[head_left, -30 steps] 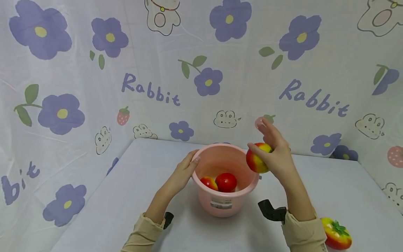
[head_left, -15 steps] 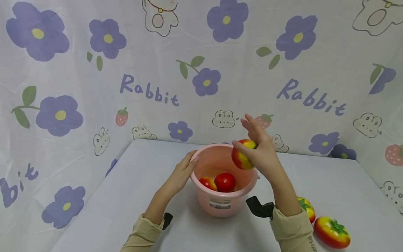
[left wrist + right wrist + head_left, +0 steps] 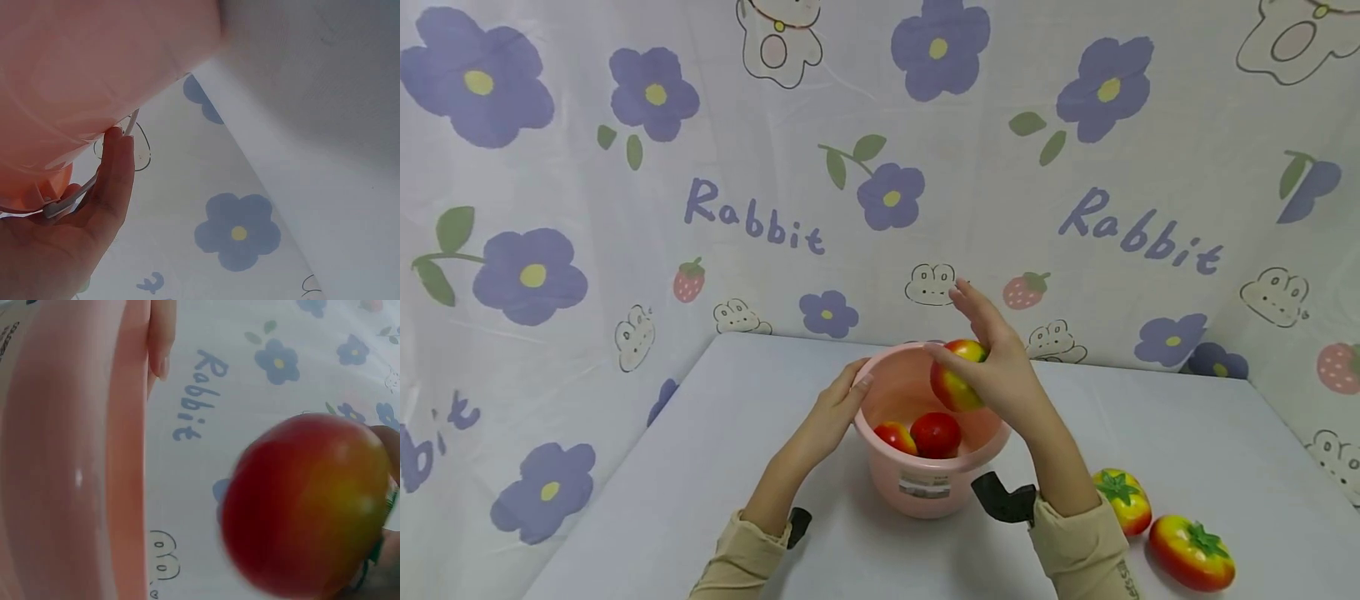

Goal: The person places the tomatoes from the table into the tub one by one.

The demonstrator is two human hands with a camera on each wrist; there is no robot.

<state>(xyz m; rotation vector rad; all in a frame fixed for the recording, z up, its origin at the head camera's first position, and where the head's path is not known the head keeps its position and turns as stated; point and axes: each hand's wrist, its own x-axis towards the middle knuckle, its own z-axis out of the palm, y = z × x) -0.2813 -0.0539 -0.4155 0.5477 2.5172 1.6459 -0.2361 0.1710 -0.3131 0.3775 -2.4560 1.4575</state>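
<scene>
My left hand (image 3: 837, 408) grips the left rim of a pink plastic bucket (image 3: 889, 482), thumb over the edge. In the left wrist view, its fingers are behind the thin grey handle (image 3: 78, 195) and touch the bucket's outer wall. My right hand (image 3: 1006, 371) holds a red-and-yellow persimmon (image 3: 953, 385) between thumb and fingers, over the bucket's right part; some fingers point up. Up close, the right wrist view shows this persimmon (image 3: 300, 506) beside the rim. Inside the bucket lie a red fruit (image 3: 937, 435) and a partly hidden red-yellow one (image 3: 897, 436).
Two more persimmons with green leafy tops lie on the white table (image 3: 700, 467) at the right: one persimmon (image 3: 1123, 502) near my right forearm, the other persimmon (image 3: 1192, 553) closer to the front. A flower-printed cloth (image 3: 760, 125) hangs behind and at the sides.
My right hand has moved left with the persimmon, from beyond the bucket's right rim to over its opening, and lately slightly down. A persimmon behind the right sleeve has come into view.
</scene>
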